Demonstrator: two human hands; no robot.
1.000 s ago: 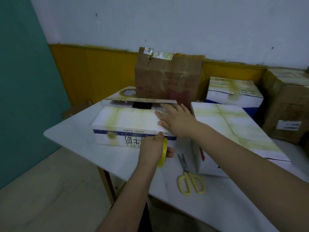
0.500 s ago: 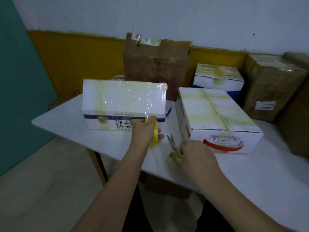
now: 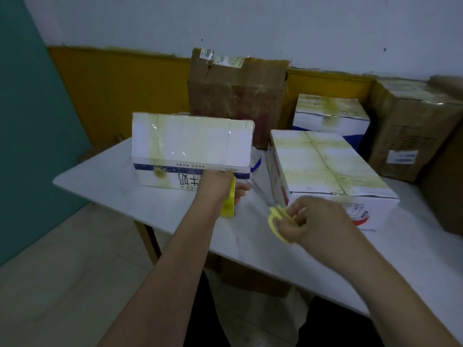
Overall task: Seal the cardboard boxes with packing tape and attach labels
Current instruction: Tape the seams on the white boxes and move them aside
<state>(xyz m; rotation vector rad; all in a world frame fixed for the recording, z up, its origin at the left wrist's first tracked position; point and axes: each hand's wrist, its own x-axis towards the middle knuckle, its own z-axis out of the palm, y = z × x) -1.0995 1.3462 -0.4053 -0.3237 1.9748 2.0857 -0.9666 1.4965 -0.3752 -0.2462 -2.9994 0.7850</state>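
Though white, box [image 3: 191,144] yellowed with tape.

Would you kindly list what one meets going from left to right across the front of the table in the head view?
White box with the blue band → left hand → yellow tape roll → yellow-handled scissors → right hand → white box with the red stripe.

left hand [image 3: 216,186] bare | right hand [image 3: 317,221] bare | forearms unsleeved
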